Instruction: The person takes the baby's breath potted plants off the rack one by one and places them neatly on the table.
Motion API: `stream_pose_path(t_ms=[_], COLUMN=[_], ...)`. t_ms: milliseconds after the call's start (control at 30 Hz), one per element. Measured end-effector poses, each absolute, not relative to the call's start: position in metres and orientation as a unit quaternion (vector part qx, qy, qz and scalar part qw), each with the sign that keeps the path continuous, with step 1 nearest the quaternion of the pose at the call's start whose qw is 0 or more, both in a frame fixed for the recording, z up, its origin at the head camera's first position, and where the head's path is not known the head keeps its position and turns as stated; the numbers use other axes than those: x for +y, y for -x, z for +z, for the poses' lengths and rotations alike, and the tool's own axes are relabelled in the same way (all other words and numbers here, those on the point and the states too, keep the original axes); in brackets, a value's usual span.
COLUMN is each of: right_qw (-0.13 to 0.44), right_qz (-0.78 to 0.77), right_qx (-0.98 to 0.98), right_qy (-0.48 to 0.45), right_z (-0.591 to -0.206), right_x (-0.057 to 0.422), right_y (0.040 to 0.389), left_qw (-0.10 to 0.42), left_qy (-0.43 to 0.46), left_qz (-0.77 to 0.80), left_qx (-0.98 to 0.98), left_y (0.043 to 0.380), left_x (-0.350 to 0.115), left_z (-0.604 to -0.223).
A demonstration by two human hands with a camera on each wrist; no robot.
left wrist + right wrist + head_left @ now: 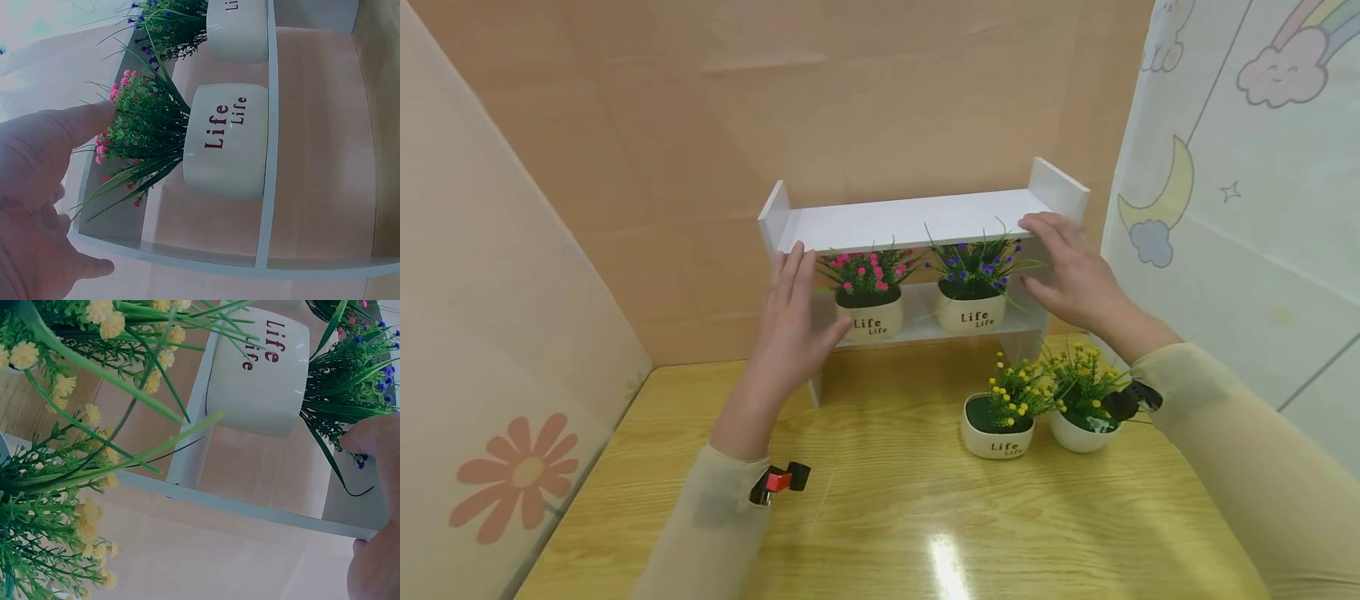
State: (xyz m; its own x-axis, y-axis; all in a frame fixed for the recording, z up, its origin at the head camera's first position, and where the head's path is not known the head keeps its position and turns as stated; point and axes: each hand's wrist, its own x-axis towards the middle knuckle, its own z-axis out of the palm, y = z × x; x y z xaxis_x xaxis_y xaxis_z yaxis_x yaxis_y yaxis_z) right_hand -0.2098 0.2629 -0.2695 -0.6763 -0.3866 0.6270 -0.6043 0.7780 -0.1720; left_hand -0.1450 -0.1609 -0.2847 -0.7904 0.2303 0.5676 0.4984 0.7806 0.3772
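Left hand: at centre-left of the frame, fingers (792,271) straight and thumb spread, tips at the shelf's left front corner, gripping nothing; how hard they press, I cannot tell
Right hand (1075,275): right of centre, fingers extended to the top board's right front edge, thumb apart below, no grip seen; the thumb is close to the purple flowers and might snag them
Yellow-flowered pots (997,439): on the table (880,517), lower right; the right wrist is so near that a dropped forearm could tip one
Pink-flowered pot (870,323), purple-flowered pot (972,317): upright on the lower board, lettering facing the viewer; they would likely slide or topple if the shelf were tilted by uneven pushing
White shelf (910,221): centre of the frame, front toward the viewer; long axis left to right, right end slightly higher in the picture
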Motion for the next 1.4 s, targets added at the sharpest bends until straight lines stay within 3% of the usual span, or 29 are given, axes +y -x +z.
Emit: stream_pose_path(t_ms=[300, 900, 1400], right_qw=[0.298, 0.299, 0.319], right_qz=[0.19, 0.188, 0.193], right_qx=[-0.894, -0.9, -0.887], right_qy=[-0.275, -0.257, -0.272], right_z=[-0.273, -0.276, -0.276], right_x=[0.262, 0.26, 0.258], right_y=[0.212, 0.212, 0.209], left_qw=[0.278, 0.258, 0.183], left_qy=[0.216, 0.204, 0.192], left_qz=[-0.285, -0.31, -0.335], left_qx=[-0.892, -0.892, -0.904], left_y=[0.137, 0.103, 0.097], left_x=[-0.161, -0.159, -0.155], left_z=[-0.298, -0.323, -0.356])
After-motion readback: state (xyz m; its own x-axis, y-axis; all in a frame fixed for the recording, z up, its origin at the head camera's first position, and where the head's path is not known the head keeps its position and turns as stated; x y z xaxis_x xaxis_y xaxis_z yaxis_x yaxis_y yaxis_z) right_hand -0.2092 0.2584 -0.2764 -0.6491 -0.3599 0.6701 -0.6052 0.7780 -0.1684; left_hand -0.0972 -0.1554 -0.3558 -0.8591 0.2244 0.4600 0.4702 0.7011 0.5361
